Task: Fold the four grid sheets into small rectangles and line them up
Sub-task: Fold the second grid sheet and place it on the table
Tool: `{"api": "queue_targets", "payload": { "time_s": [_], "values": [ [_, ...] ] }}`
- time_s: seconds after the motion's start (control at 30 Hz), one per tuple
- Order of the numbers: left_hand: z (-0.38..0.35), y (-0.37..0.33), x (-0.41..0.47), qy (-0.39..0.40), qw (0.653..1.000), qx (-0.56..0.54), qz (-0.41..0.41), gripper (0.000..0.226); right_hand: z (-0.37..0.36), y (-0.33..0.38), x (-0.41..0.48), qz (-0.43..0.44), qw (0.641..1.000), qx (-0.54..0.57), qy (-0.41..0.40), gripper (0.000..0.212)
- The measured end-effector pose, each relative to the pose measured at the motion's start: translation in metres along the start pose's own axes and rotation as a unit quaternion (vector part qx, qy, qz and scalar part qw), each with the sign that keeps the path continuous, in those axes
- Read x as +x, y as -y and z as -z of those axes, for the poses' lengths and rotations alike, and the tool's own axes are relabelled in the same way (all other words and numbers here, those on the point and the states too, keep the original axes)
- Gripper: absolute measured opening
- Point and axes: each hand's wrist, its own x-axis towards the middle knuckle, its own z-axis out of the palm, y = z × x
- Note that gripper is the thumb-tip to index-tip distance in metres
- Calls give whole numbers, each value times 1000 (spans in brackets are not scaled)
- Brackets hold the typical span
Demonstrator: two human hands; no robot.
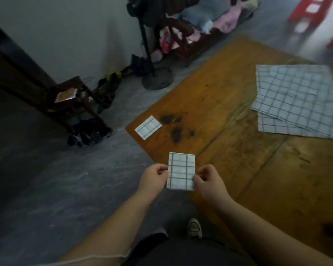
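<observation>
Up front in the head view, both hands pinch a small folded rectangle of white cloth with blue grid lines (181, 171), the left hand (154, 179) on its left edge and the right hand (210, 182) on its right, just off the near edge of the worn orange-brown wooden counter (258, 169). Another folded grid rectangle (148, 127) lies at the counter's left corner, and unfolded grid sheets (300, 100) lie overlapping far right.

Worn wooden table (258, 169), dark stool (69, 93), fan stand (156, 79), red stool (313, 10), clothes-heaped bench (200, 35)
</observation>
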Motion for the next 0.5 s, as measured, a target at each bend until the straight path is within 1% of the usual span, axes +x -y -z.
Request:
{"api": "queue_targets", "payload": {
  "time_s": [0.13, 0.23, 0.37, 0.5],
  "values": [
    [-9, -27, 63, 73, 996, 59, -8, 11, -1, 1, 39, -42, 998, 18, -41, 13],
    [-11, -46, 114, 129, 986, 106, -22, 10, -12, 5, 71, -71, 994, 24, -82, 13],
    [-8, -69, 177, 196, 957, 205, -70, 21, -34, 16, 114, -108, 984, 28, -141, 14],
    [-9, -83, 222, 263, 916, 291, -90, 24, -59, 23, 144, -163, 968, 18, -192, 14]
  ]
}}
